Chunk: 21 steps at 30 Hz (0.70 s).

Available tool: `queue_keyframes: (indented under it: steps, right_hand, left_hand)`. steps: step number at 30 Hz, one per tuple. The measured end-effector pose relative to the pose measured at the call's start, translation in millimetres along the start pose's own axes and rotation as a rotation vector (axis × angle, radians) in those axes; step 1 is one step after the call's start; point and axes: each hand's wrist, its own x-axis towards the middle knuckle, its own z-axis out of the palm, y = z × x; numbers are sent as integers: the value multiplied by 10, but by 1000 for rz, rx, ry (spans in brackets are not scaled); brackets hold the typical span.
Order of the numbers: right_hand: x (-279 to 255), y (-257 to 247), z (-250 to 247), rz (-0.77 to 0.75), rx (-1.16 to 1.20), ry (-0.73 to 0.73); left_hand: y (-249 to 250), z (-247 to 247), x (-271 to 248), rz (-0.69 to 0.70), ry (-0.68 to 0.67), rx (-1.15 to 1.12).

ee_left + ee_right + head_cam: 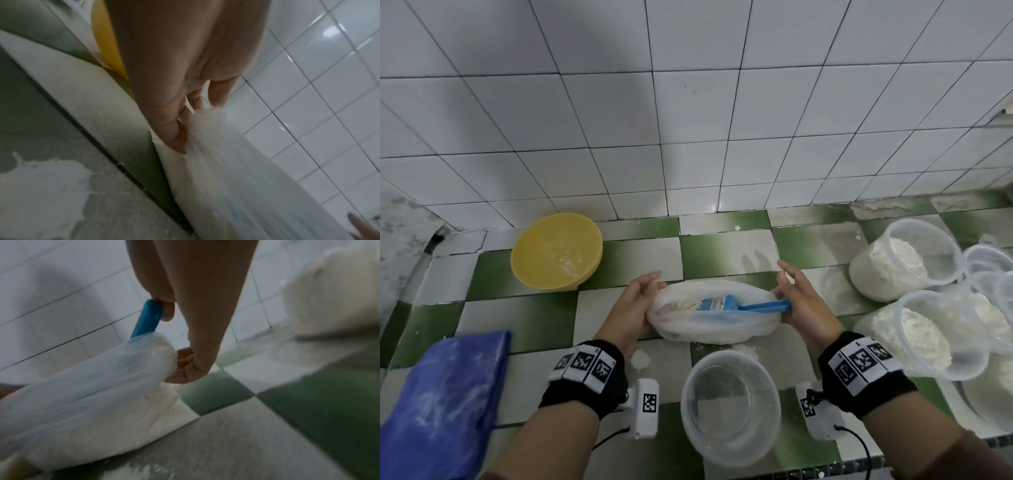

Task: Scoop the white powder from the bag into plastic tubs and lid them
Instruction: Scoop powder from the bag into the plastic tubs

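A white plastic bag (714, 320) of white powder lies on its side mid-counter. A blue scoop (722, 304) sits in its open mouth, its handle (770, 306) pointing right. My left hand (649, 296) pinches the bag's left rim; the left wrist view shows the fingers (180, 129) curled into the plastic (246, 178). My right hand (786, 299) grips the right end of the bag (102, 378), with one fingertip (167, 313) against the scoop handle (147, 318). An empty clear tub (731, 407) stands just in front of the bag.
Two powder-filled tubs (904, 260) (935, 339) stand unlidded at the right, with stacked clear lids or tubs (989, 270) behind them. A yellow bowl (556, 250) sits back left and a blue sheet (441, 404) front left. Spilled powder (640, 359) dusts the green-and-white tiled counter (722, 253).
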Motion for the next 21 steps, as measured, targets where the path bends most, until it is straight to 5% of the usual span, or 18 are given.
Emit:
queue_keyframes:
  steps: [10,21]
  right_hand:
    - [-294,-187,-141,-467,-899,-179]
    - [-349,-252,-43,-807,-1419,-359]
  left_hand:
    - [-115,-7,-115,87,18,548]
    - [-197,200,-330,34,59,674]
